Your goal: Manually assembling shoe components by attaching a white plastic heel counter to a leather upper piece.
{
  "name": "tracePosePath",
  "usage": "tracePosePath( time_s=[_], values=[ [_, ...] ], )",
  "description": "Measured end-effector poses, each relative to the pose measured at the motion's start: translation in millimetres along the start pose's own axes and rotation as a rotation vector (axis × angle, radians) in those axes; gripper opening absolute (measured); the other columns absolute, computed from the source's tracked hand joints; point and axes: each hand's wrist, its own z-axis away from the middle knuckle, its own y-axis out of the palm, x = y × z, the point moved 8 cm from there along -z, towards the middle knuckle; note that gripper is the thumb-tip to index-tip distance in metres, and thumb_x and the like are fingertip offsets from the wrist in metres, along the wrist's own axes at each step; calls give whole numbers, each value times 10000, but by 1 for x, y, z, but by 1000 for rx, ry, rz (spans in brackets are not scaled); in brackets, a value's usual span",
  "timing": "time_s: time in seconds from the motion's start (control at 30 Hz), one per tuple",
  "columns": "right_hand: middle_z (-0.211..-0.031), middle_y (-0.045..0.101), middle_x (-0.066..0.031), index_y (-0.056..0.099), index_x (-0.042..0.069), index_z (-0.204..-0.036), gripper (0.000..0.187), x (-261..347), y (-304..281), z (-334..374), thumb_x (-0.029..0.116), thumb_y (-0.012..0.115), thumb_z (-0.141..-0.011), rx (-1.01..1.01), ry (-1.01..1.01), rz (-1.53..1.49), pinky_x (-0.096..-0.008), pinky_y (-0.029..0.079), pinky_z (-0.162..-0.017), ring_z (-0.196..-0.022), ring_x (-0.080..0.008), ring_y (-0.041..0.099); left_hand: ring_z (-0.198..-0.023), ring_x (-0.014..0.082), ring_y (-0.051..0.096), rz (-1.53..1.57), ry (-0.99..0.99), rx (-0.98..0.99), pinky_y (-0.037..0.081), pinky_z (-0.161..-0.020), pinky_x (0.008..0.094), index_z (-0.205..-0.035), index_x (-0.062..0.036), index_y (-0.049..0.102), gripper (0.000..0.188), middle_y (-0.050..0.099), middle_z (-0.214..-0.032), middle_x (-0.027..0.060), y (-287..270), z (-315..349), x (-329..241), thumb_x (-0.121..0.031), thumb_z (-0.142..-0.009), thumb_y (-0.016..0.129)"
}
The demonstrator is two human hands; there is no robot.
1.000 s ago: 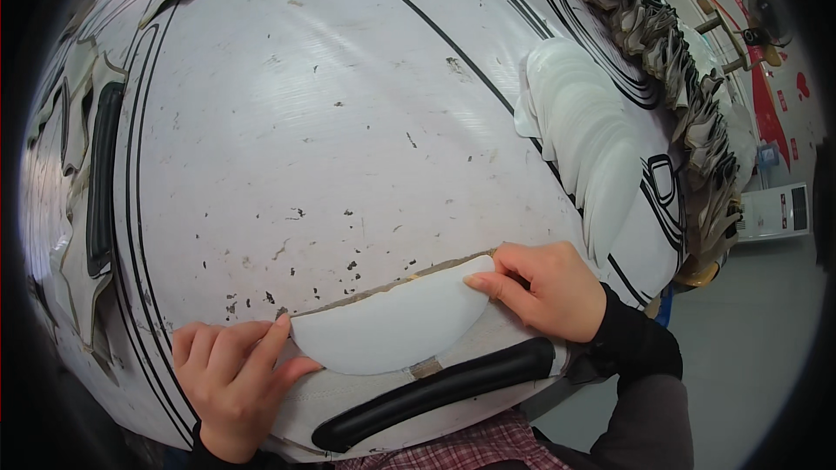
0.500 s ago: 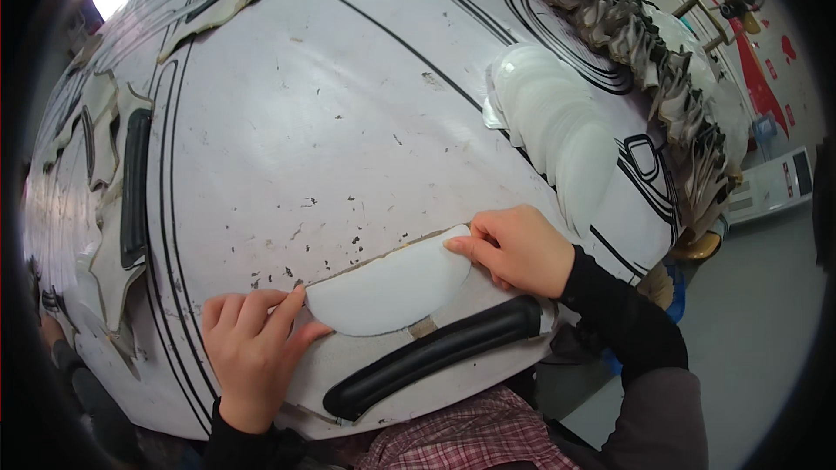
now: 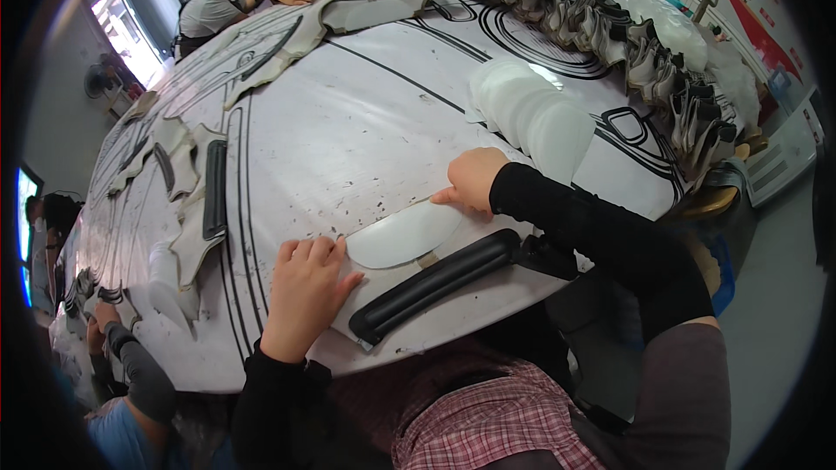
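A thin white half-moon sheet [image 3: 401, 239] lies on a grey fabric panel [image 3: 475, 239] at the table's near edge. This panel carries a long black padded strip [image 3: 435, 287] along its near side. My right hand [image 3: 475, 178] grips the sheet's right end, thumb on top and fingers curled at the far edge. Beside the left tip rests my left hand [image 3: 305, 296], its fingertips touching the corner and its thumb held apart. A small tan patch [image 3: 427, 260] shows at the sheet's curved edge.
A fanned stack of white sheets [image 3: 531, 113] lies beyond my right hand. Bunched grey-black panels [image 3: 627, 52] line the far right edge. More panels [image 3: 196, 200] lie to the left. A co-worker's hand [image 3: 106, 313] is at lower left; other people stand across the table [image 3: 366, 87].
The view has tilted up, bringing people across the table into sight. My left thumb has come away from the sheet's edge; my right hand keeps its hold on the right end.
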Motion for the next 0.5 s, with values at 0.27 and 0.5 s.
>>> tracePosePath(
  time_s=[0.27, 0.5],
  values=[
    [-735, 672, -131, 670, 31, -732, 560, 12, -11, -7, 583, 610, -811, -198, -55, 25, -413, 513, -659, -729, -307, 661, -1313, 306, 418, 116, 54, 114, 361, -1064, 388, -1337, -2, 470, 569, 436, -1433, 147, 9, 1, -49, -305, -876, 610],
    [-831, 592, -148, 582, 32, -837, 162, 70, 8, 55, 180, 625, -788, -629, -466, -161, -413, 502, -724, -850, -314, 598, -1291, 321, 446, 290, 23, 165, 402, -1027, 393, -1326, -14, 493, 498, 460, -1413, 159, 22, -11, -54, -302, -921, 532]
  ],
)
